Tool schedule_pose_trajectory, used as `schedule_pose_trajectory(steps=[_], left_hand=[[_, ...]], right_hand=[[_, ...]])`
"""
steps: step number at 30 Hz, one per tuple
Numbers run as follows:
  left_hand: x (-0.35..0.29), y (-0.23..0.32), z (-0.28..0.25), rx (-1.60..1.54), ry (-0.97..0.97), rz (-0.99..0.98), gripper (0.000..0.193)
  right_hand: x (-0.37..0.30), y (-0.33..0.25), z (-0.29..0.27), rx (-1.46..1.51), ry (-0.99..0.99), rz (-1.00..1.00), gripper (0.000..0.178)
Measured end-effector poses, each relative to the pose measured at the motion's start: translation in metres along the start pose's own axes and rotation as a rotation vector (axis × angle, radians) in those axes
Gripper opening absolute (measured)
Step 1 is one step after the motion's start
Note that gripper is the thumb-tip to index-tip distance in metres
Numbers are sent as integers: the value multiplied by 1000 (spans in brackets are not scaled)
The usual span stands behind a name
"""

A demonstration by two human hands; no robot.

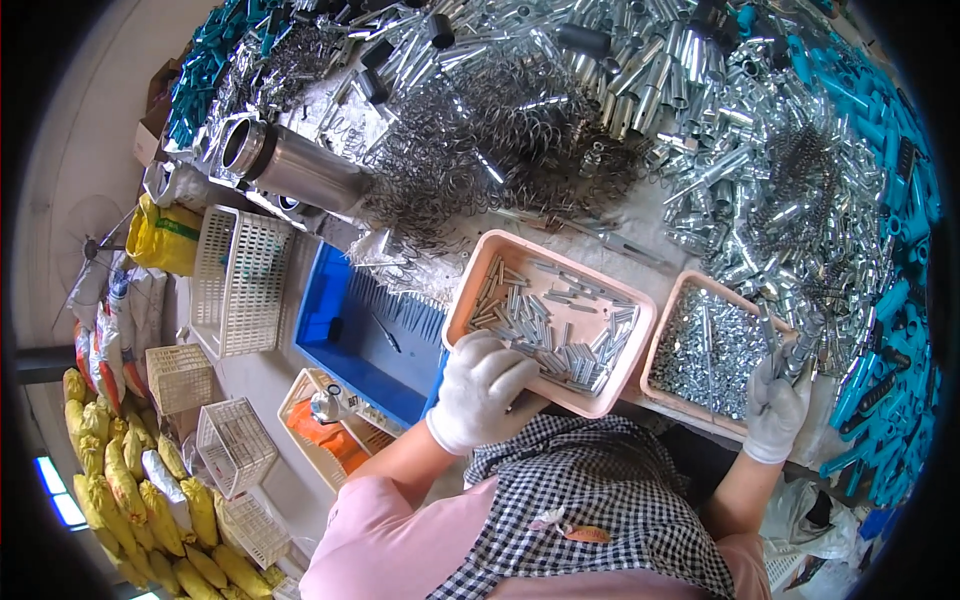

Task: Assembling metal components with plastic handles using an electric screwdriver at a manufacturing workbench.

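Note:
My left hand, in a white glove, is closed with curled fingers at the near left rim of a pale pink tray. What its fingers hold, if anything, is hidden. Short metal pins lie scattered in that tray. At the right, my gloved right hand is closed around a shiny metal tubular part, beside the right edge of a second pink tray. Small silvery metal pieces fill this second tray.
Tangled springs and metal tubes are heaped behind the trays. Teal handles pile up at the right. A steel flask lies at the left, above a blue bin. White baskets stand farther left.

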State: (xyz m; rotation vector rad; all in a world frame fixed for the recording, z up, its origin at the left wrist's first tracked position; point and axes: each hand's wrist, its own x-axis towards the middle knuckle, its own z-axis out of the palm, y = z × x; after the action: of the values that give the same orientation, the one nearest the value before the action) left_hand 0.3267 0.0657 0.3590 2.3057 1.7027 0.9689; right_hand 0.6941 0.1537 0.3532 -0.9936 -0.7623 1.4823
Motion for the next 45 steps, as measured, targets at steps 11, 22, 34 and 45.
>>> schedule_pose_trajectory(steps=[11, 22, 34, 45], left_hand=[[10, -31, -26, 100, 33, -69, 64], [-16, 2, 13, 99, -10, 61, 44], [-53, -4, -24, 254, 210, 84, 38], [5, -3, 37, 124, 150, 189, 30]], right_hand=[[1, 5, -6, -49, -16, -35, 60], [1, 1, 1, -23, 32, -25, 49], [-1, -9, 13, -84, 27, 15, 49], [1, -5, 17, -117, -46, -17, 48]])
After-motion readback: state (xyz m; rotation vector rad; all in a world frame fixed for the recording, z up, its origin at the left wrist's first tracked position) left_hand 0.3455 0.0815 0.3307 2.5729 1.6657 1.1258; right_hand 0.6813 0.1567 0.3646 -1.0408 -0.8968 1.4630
